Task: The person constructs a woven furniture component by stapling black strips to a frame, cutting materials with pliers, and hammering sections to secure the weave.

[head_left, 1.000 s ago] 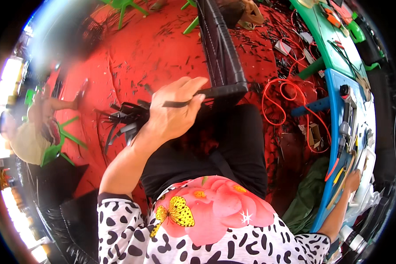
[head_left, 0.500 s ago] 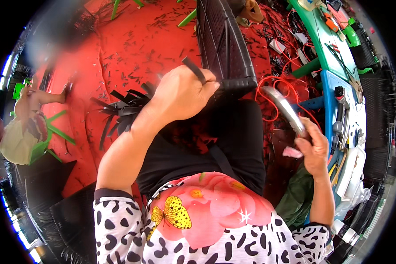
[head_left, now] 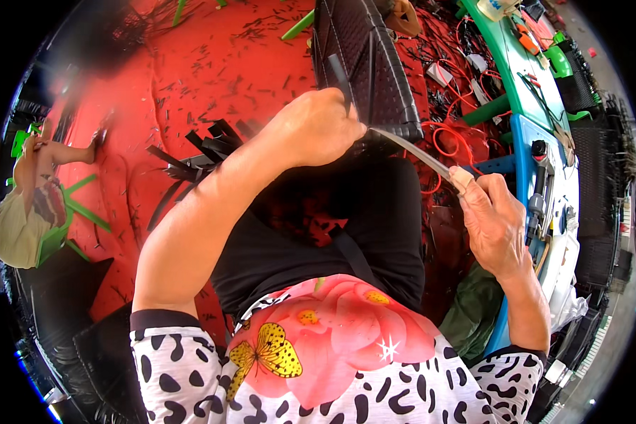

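A flat dark plastic strip (head_left: 413,150) with a pale grey sheen runs between my two hands, close to the near corner of a black woven panel (head_left: 357,78). My left hand (head_left: 318,126) is closed in a pinch on it beside the panel's edge. A short black strip end (head_left: 338,74) sticks up beyond those fingers; whether it is the same piece, I cannot tell. My right hand (head_left: 493,212) grips the other end between thumb and forefinger, and a tan wrap (head_left: 461,179) shows at the fingertip. A bundle of black strips (head_left: 205,152) lies under my left forearm.
Black offcuts litter the red floor covering (head_left: 219,63). An orange-red cable (head_left: 449,134) coils right of the panel. Tools lie on a blue stool (head_left: 521,141) and a green table (head_left: 519,67). Another person's leg (head_left: 74,154) shows at left beside a green stool (head_left: 85,205).
My right hand has moved left and up toward my left hand. The pale strip, blurred and apart from the left hand before, now reaches between both hands. The view has shifted slightly.
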Demonstrator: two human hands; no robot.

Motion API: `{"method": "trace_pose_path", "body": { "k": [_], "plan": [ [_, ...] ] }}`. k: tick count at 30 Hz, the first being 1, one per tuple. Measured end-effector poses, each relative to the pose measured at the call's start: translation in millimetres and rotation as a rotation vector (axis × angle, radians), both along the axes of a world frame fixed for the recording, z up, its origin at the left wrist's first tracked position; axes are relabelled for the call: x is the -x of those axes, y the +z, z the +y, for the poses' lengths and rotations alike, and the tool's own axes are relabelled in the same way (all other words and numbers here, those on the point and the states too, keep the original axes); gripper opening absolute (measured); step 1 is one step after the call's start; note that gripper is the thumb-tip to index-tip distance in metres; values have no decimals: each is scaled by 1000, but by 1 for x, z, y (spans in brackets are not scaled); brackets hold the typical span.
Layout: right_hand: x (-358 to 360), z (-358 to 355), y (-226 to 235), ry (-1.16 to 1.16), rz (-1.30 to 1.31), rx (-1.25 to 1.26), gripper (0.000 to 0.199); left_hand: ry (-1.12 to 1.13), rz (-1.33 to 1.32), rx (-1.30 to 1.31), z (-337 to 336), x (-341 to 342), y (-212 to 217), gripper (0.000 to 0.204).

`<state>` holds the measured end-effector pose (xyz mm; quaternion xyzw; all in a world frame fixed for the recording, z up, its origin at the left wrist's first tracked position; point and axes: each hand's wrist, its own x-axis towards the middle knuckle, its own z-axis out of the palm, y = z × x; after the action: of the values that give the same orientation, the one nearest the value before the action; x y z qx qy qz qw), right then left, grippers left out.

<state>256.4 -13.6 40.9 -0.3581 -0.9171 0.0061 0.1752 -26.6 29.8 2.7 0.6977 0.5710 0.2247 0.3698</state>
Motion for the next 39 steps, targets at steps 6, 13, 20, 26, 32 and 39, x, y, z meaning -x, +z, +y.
{"method": "trace_pose_path", "body": {
  "k": [6, 13, 20, 26, 32, 39],
  "plan": [
    [6, 0, 8, 33, -85, -74, 43, -8, 49, 66, 1, 0, 9, 27],
    [6, -2, 10, 55, -116, -45, 47, -7, 27, 66, 0, -1, 10, 25],
    [6, 13, 21, 125, -169, 81, 51, 41, -5, 122, -1, -3, 11, 24],
    [0, 26, 20, 203, -278, 91, 52, 78, -23, 166, -4, -9, 17, 23],
    [-6, 15, -41, 111, 136, 259, 57, 108, -11, 202, 2, -7, 8, 22],
    [-3, 33, 12, 180, -186, 178, 60, 88, -2, 194, -1, -8, 11, 20]
  ]
}}
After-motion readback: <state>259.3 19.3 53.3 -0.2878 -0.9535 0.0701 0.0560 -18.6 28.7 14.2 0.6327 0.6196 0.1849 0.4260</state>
